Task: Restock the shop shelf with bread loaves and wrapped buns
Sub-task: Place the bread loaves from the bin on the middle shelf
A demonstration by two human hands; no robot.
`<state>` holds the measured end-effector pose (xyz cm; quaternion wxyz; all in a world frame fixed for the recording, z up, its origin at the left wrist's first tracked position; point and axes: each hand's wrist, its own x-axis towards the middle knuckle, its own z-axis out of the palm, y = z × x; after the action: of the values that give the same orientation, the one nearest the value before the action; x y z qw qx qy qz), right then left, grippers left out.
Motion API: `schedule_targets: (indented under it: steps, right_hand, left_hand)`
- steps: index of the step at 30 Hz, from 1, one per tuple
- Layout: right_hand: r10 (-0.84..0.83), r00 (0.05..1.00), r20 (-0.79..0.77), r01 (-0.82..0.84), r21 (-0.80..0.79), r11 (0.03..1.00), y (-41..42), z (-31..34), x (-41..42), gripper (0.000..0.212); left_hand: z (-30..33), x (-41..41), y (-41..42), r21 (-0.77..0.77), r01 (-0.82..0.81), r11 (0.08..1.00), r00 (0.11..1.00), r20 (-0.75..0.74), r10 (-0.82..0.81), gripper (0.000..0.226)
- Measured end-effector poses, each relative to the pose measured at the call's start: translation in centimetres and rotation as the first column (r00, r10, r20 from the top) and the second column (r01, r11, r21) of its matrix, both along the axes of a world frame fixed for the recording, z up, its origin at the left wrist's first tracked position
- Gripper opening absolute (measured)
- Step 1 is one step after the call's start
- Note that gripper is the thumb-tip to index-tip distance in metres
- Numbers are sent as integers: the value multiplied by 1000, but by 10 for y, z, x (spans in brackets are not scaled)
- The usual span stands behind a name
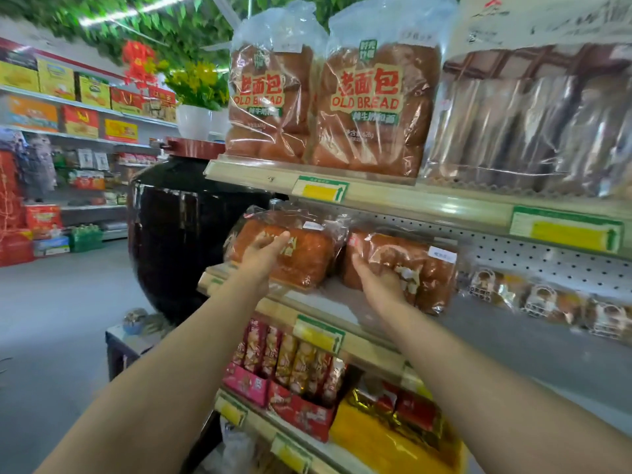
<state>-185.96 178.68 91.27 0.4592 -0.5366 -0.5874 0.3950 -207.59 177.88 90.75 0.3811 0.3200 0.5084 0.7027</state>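
Head cam only, so some of this is tricky to read. Both arms reach up to the middle shelf, where two bagged loaves sit side by side near its left end. Left hand is pressed against the front of the left loaf, fingers fairly straight on the plastic; can't see a thumb wrapping anything. Right hand grips the lower front of the right loaf, fingers curled into the wrapper, though crinkled glare hides the fingertips.

Top shelf: two tall "OLD BREAD" bags standing upright, touching each other, and next to them a big clear pack of dark long loaves that's cut off at the right edge, so no count there.

Further right on the middle shelf are small wrapped buns, at least three, blurry and running out of frame.

Below, a row of snack packets in red display boxes, roughly six, labels unreadable. Left of the shelving stands a big dark jar, partly hidden behind the shelf end.
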Motion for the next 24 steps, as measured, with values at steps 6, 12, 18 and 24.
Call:
schedule_targets:
  steps: [6,12,18,24]
  right_hand:
    - [-58,992,-108,51,-75,996,-53,7,71,78]
    - [-92,983,-161,83,-65,994,-120,1,160,40]
    - [-203,968,-150,193,-76,978,-197,-20,263,35]
    - [-281,957,-76,270,-121,955,-268,-62,360,28]
  left_hand:
    - [-7,100,-44,-40,247,968,967,76,-243,38]
    - [-9,209,-103,-46,346,937,929,155,-335,28]
    - [-34,323,-166,-103,415,904,906,144,-399,41]
    - [-91,422,-229,-173,500,849,863,189,-470,19]
